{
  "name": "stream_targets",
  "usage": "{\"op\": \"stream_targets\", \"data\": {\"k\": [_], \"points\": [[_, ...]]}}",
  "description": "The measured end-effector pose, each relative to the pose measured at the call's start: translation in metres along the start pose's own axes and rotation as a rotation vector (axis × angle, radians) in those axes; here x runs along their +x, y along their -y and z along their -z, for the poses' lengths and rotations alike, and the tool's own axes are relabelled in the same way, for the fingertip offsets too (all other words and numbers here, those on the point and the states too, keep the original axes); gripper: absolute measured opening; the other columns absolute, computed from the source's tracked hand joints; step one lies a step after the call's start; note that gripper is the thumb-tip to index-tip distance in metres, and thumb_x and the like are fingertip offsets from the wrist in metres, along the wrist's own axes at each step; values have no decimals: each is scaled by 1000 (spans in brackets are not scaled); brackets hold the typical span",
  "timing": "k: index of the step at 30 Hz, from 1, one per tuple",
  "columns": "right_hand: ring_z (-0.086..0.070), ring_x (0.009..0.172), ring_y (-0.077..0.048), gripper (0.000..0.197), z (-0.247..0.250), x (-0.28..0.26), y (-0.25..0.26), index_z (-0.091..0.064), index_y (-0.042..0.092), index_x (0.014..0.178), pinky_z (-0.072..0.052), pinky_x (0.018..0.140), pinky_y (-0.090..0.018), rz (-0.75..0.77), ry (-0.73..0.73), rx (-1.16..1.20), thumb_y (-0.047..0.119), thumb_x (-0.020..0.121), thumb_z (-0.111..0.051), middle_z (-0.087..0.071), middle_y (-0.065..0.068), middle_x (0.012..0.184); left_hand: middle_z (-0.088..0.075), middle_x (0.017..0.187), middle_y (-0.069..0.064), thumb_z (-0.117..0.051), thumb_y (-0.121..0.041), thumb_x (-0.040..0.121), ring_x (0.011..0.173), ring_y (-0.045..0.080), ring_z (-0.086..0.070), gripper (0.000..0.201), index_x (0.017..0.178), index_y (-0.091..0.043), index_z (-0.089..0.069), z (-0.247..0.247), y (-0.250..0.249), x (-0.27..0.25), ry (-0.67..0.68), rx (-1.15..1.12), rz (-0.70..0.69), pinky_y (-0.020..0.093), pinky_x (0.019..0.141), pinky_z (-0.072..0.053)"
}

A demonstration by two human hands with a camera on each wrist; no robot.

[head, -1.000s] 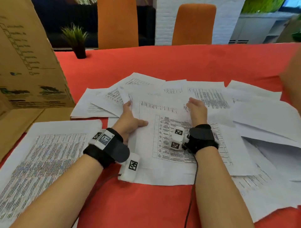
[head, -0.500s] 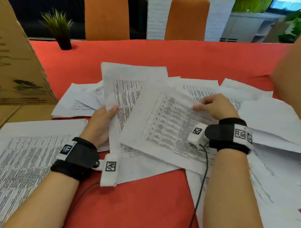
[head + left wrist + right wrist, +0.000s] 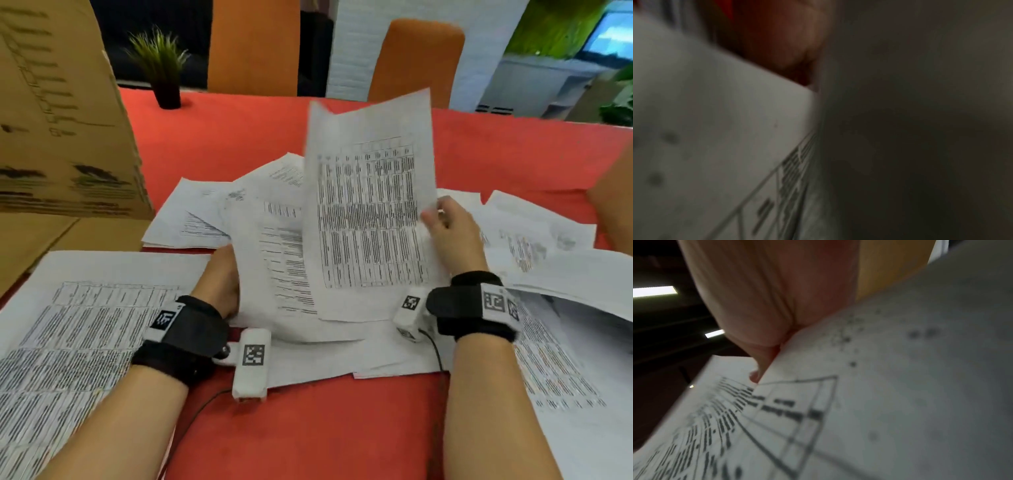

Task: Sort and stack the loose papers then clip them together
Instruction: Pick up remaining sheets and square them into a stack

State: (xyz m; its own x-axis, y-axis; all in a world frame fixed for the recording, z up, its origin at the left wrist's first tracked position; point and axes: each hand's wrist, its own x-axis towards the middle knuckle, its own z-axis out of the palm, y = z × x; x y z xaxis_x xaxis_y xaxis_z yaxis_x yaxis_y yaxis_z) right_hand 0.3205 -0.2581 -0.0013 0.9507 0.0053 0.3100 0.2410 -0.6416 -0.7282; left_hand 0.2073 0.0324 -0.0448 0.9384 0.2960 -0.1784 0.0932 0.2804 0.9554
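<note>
My right hand (image 3: 434,216) pinches the right edge of a printed table sheet (image 3: 370,219) and holds it upright over the pile; the right wrist view shows my thumb (image 3: 766,305) pressed on that sheet (image 3: 818,418). My left hand (image 3: 222,277) holds the left edge of a text sheet (image 3: 274,270) just behind it, with its fingers hidden by the paper. The left wrist view is dark and shows only skin (image 3: 787,32) against paper (image 3: 715,129). Loose papers (image 3: 534,240) lie spread over the red table (image 3: 308,428). A squared stack (image 3: 78,342) lies at my left. No clip is in view.
A large cardboard box (image 3: 61,120) stands at the far left, its flap (image 3: 51,236) flat on the table. A small potted plant (image 3: 164,68) and two orange chairs (image 3: 414,58) are at the far edge. A tan object (image 3: 616,209) intrudes at the right.
My right hand has lifted the table sheet from lying tilted on the pile to standing upright. The left hand stays at the other sheet's left edge, which has risen.
</note>
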Motion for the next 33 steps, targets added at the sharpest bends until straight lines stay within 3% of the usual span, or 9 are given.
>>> {"op": "stream_targets", "data": {"k": [3,7,9,12,17,21,23,28,33], "points": [[-53,73,-2,13,13,-3,1,-57,13,101,-39,66,-17,63,29,88,21,100,-47,-60,10,84,-71,98,15,-52,-8,92,78,20,-69,24,109,3,-65,-4,-3,-2,23,8,18,20,57,-54],[-55,96,-7,23,44,-5,-3,-62,15,116,-37,76,-4,75,92,29,13,101,-45,-65,2,108,-69,114,18,-56,-10,90,110,34,-64,30,116,4,-65,-5,-3,3,12,-48,103,44,97,-51],[-58,88,3,21,65,-7,-7,-63,25,105,-38,80,-15,71,113,-13,13,101,-46,-69,5,104,-69,113,19,-53,-12,93,106,34,-66,28,112,5,-65,-5,-1,7,-18,-64,115,44,96,-50],[-56,75,21,35,95,-11,-9,-64,38,84,-40,78,-8,75,138,2,11,100,-47,-68,31,82,-72,101,13,-50,-34,97,88,24,-69,31,93,-8,-67,-6,-4,9,-6,-90,127,35,77,-55],[-58,80,14,21,78,-8,2,-65,21,98,-41,81,-9,93,125,64,9,99,-48,-71,19,86,-70,107,-5,-73,-25,80,96,11,-66,21,101,-22,-70,-10,-2,3,202,354,59,25,75,-53],[-55,85,-15,17,36,6,15,-65,8,105,-40,72,-20,92,46,27,12,98,-50,-65,-7,97,-61,109,-14,-53,-48,90,104,7,-56,35,113,-25,-66,-13,-15,-3,247,694,43,14,80,-42],[-56,87,-21,19,20,9,13,-66,7,105,-38,75,-28,54,56,-17,15,97,-51,-66,-11,96,-67,100,-13,-44,-62,88,96,4,-61,55,114,-19,-67,-13,-17,-5,236,600,76,13,83,-43],[-53,84,-20,22,7,7,13,-69,5,99,-38,75,-28,-55,-142,-51,21,95,-54,-61,-7,86,-76,86,8,-71,-12,82,78,19,-71,10,91,-8,-74,-12,-6,-10,310,494,98,32,80,-56],[-42,81,-22,29,25,14,-11,-54,11,69,-34,73,-32,-268,-361,21,13,97,-45,-45,-2,68,-73,106,8,-72,-9,81,95,22,-71,34,114,-10,-65,-14,3,1,116,389,28,36,91,-55]]}}
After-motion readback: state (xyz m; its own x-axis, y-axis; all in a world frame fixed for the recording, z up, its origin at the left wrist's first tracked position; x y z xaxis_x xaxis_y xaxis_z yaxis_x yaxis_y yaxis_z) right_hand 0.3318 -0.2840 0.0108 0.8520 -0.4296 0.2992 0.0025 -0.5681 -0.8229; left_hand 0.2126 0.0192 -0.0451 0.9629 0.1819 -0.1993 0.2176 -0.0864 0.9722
